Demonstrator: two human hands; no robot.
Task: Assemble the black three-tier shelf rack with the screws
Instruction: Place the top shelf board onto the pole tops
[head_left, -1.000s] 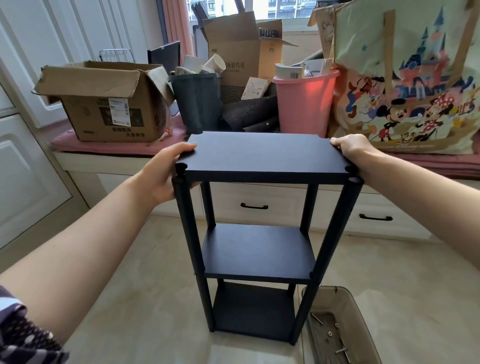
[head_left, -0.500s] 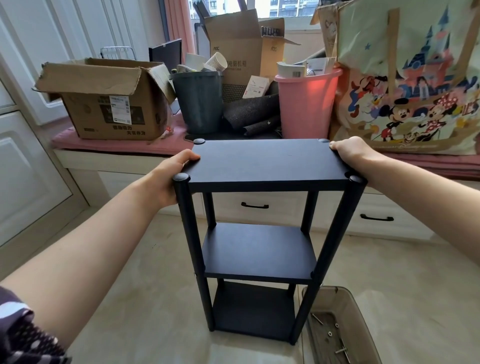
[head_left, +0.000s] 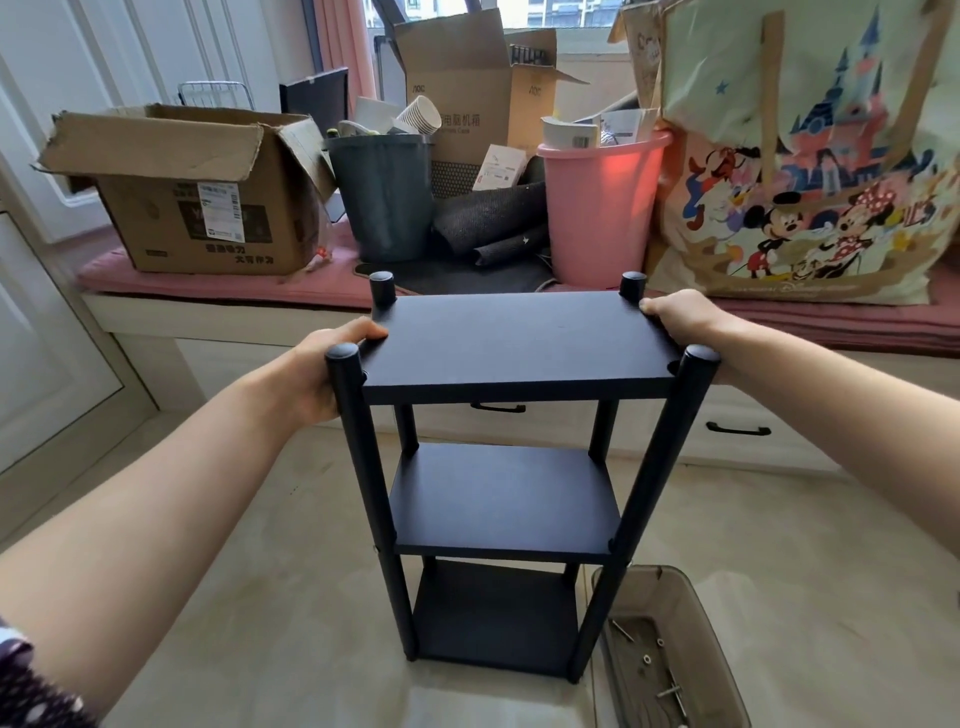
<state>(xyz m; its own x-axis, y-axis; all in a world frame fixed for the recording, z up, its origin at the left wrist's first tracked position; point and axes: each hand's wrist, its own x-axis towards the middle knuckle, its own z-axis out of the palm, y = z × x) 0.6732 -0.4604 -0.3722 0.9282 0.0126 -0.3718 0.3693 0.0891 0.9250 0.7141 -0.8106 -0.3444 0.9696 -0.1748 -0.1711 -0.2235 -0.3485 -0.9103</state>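
Note:
The black three-tier shelf rack (head_left: 504, 499) stands upright on the floor in front of me. Its top shelf board (head_left: 519, 340) sits between the four posts, whose round tops poke up above it at the corners. My left hand (head_left: 324, 366) grips the board's left edge, thumb on top and fingers underneath. At the right edge my right hand (head_left: 675, 317) holds the board the same way, near the far right post. Loose screws (head_left: 660, 670) lie in a translucent brown tray (head_left: 701, 629) on the floor by the rack's right foot.
A window bench with drawers (head_left: 737, 431) runs behind the rack. On it stand a cardboard box (head_left: 202, 192), a dark bin (head_left: 384, 197), a pink bucket (head_left: 597, 208) and a large cartoon-print bag (head_left: 810, 171). White cabinet doors (head_left: 47, 322) are at the left.
Both hands have pushed the top board down along the posts. A second ago it lay over the post tops; now all four tops stand above it.

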